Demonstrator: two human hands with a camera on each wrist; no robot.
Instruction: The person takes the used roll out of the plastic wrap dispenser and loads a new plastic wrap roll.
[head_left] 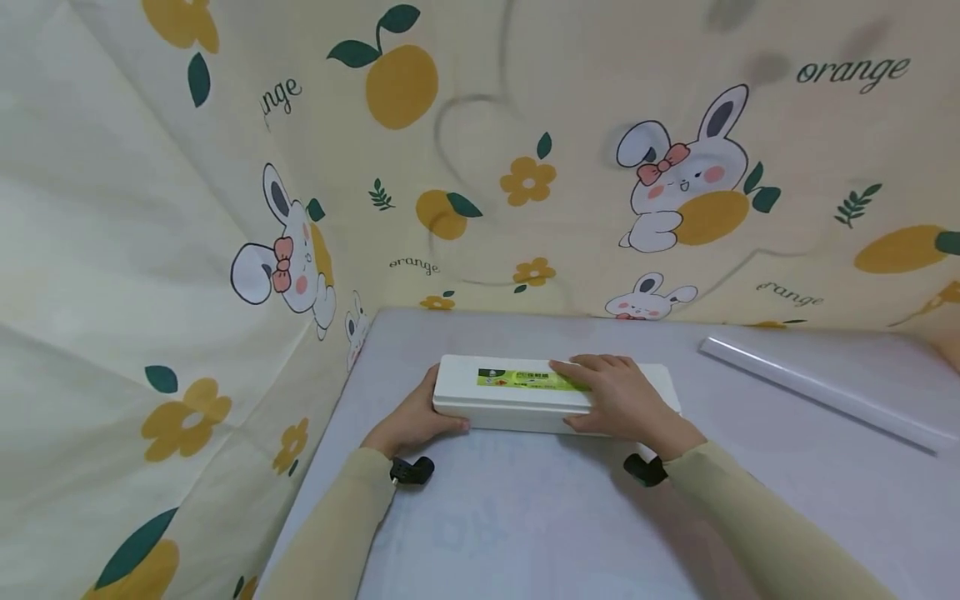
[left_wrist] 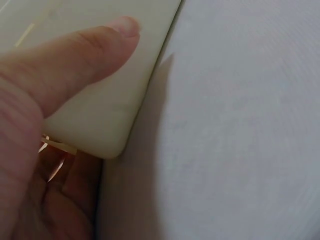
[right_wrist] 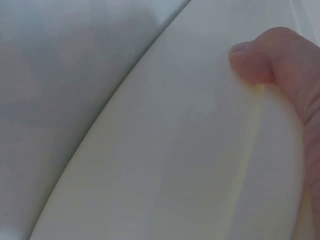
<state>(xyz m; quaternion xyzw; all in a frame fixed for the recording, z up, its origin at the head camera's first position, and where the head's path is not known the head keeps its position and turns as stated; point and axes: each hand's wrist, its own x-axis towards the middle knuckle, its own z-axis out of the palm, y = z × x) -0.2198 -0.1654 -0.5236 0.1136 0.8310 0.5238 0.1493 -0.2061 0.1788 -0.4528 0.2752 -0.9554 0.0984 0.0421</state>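
Observation:
A long white box (head_left: 517, 417) with a lid lies crosswise on the table in the head view, a yellow-green label (head_left: 517, 379) on its top. My left hand (head_left: 415, 415) grips its left end, the thumb (left_wrist: 107, 45) flat along the front wall and the other fingers round the end. Toward the right end, my right hand (head_left: 621, 402) holds the box from above. Its fingers lie across the lid, covering part of the label, and the thumb (right_wrist: 255, 60) presses the front wall near the lid's seam.
A long pale, glossy tube (head_left: 817, 393) lies slantwise on the right of the white table (head_left: 525, 517). Cloth printed with rabbits and oranges (head_left: 480, 125) hangs along the back and left sides. Small black devices (head_left: 412, 472) sit on both wrists.

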